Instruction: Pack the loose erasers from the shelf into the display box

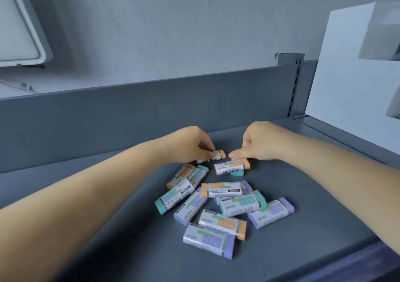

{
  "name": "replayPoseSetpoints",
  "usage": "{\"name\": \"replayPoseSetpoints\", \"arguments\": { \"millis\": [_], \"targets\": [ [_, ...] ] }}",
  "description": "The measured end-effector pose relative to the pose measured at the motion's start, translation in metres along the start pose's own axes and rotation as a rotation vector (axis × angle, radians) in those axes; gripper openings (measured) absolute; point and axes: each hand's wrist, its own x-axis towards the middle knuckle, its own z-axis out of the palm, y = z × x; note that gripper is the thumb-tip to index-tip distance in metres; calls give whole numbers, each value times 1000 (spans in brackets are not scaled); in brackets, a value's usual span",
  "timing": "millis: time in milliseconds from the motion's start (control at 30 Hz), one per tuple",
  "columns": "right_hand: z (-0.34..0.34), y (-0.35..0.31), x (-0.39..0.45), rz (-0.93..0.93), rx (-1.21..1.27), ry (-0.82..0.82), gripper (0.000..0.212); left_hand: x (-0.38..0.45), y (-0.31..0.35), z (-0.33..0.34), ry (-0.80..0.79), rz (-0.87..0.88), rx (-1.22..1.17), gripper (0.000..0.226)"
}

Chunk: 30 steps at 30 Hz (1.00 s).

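Erasers [218, 203] lie heaped on the grey shelf [108, 195]. My left hand [190, 143] pinches an orange eraser [213, 157]; my right hand [257, 143] curls over another orange-ended eraser [232, 166], grip unclear. No display box visible; next, probably lifting them clear.

The brand "deli" stands in grey letters on the white paper sleeves of several erasers on the shelf. It reads most plainly on the teal eraser [242, 203] in the middle of the heap, and on the purple eraser [271, 212] to its right. It appears upside down on the orange eraser [232, 166] at the far side. Barcodes show on that orange eraser's sleeve and on the eraser pinched by the left hand [190, 143], but their digits are too small to read. Other small print is illegible.
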Motion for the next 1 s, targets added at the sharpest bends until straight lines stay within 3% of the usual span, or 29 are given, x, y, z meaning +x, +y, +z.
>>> {"name": "replayPoseSetpoints", "arguments": {
  "millis": [200, 333, 467, 667, 733, 1000],
  "targets": [
    [-9, 22, 5, -62, -33, -13, 48, -2, 16, 0, 22, -115, -4, 18],
    [-10, 30, -7, -243, 153, 79, 40, -6, 28, 0, 78, -176, 41, 18],
    [-3, 22, -18, -400, 203, 21, 38, -16, 34, 2, 142, -250, 70, 24],
    [8, 14, -17, -482, 197, 84, 20, -40, 40, -4, 414, -330, -70, 20],
    [6, 13, -19, -512, 265, 120, 8, -51, 44, -6, 506, -360, -125, 13],
    [-17, 0, -39, -587, 658, 142, 4, -107, 59, -1, 759, -498, -431, 13]
  ]
}}
